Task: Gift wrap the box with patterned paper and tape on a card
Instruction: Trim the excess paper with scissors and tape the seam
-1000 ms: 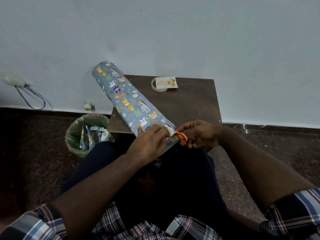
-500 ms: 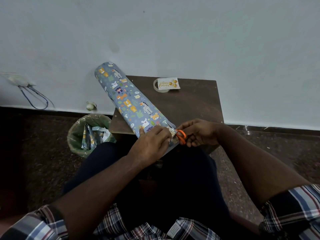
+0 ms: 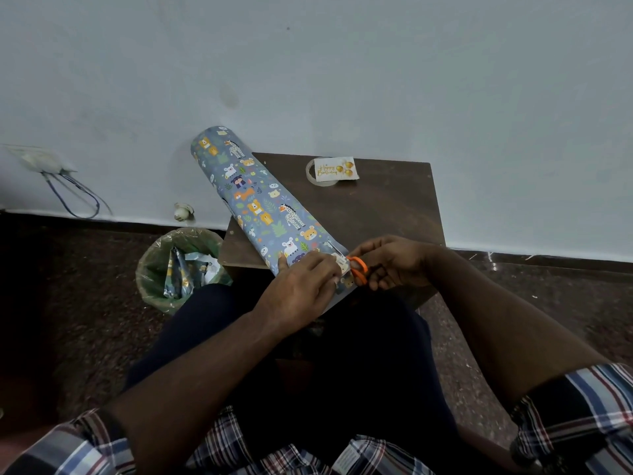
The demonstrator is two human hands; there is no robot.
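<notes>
Blue animal-print wrapping paper roll [image 3: 257,204] lies slantwise from upper left to frame centre on the dark wooden surface [image 3: 387,207]. The left hand [image 3: 301,286] presses its near end with flat fingers; the right hand [image 3: 394,262] grips orange scissors [image 3: 358,269] at that edge. Paper looks light, springy, tear-prone: best pinned close to the cut. The birthday card [image 3: 337,168] rests on a tape roll [image 3: 317,176], upper centre.
</notes>
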